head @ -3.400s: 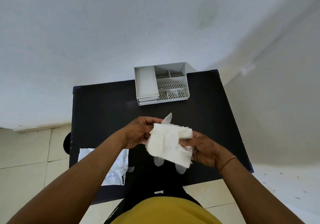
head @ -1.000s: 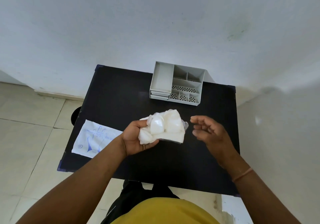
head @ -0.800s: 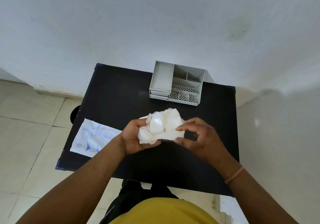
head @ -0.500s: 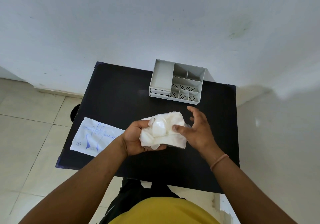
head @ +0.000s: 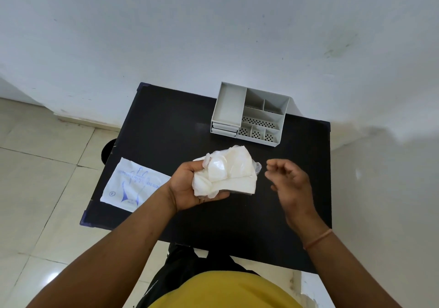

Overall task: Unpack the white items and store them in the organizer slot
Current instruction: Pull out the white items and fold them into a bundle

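Observation:
My left hand grips a crumpled white bundle of thin plastic gloves and folded paper, held above the middle of the black table. My right hand hovers just right of the bundle, fingers loosely curled and apart, touching nothing. The grey desk organizer stands at the table's far edge, with a long empty slot on its left and several smaller compartments on its right.
A flat white glove packet with blue print lies on the table's left edge. A white wall rises behind the table. Tiled floor lies to the left, and a dark round object pokes out beside the table.
My right hand has let go of the bundle and pulled away to the right. My left hand still holds the bundle in about the same place.

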`<move>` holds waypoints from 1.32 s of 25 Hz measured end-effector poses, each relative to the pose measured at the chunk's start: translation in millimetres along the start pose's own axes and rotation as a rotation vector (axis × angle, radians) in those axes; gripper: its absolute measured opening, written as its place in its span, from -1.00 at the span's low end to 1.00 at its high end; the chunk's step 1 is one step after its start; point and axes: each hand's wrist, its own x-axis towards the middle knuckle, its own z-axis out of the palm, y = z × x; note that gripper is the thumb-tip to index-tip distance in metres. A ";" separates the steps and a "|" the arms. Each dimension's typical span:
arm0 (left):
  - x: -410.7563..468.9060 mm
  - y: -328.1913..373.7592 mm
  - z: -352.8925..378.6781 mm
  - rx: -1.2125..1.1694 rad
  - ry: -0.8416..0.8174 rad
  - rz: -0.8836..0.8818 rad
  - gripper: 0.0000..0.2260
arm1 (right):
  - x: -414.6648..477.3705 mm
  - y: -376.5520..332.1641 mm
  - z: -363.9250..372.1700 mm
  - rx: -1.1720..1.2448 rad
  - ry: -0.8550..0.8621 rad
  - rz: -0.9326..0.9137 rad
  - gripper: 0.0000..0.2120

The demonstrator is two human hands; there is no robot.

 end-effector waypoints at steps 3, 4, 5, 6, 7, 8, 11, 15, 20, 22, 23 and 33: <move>2.2 1.9 4.4 -0.012 0.033 0.010 -0.57 | -9.0 -3.8 10.9 -0.612 -0.156 -0.578 -0.25; 4.4 1.8 6.1 -0.006 0.041 0.010 -0.56 | -10.7 -5.0 17.7 -0.729 -0.192 -0.620 -0.08; 6.8 1.2 8.0 0.008 0.050 0.003 -0.56 | -11.6 -6.3 25.3 -0.780 -0.213 -0.613 0.03; 9.3 -0.1 10.2 0.024 0.060 -0.008 -0.55 | -11.7 -6.9 32.9 -0.795 -0.229 -0.573 0.09; 11.3 -1.7 12.7 0.041 0.066 -0.021 -0.54 | -10.3 -7.1 39.8 -0.794 -0.237 -0.524 0.12; 13.6 -3.3 15.5 0.058 0.063 -0.033 -0.55 | -7.8 -7.7 45.4 -0.776 -0.239 -0.469 0.14; 17.0 -7.7 24.0 0.083 0.040 -0.063 -0.59 | 4.7 -8.5 55.0 -0.680 -0.200 -0.273 0.13; 19.1 -11.5 26.8 0.170 0.068 -0.089 -0.51 | 18.7 -8.2 53.6 -0.694 -0.171 -0.102 0.16; 12.3 -9.3 24.2 0.237 -0.023 -0.130 -0.42 | 17.7 -10.1 53.8 -0.695 -0.189 0.042 0.19; 10.5 -6.6 22.8 0.291 -0.003 -0.124 -0.50 | 18.4 -10.7 50.2 -0.594 -0.249 0.032 0.18; 9.8 -5.1 21.7 0.298 0.012 -0.119 -0.54 | 20.2 -12.1 44.6 -0.463 -0.297 0.049 0.17; 1.9 14.4 5.4 0.320 0.030 -0.182 -0.55 | 28.9 29.8 -21.8 0.574 -0.664 0.548 -0.41</move>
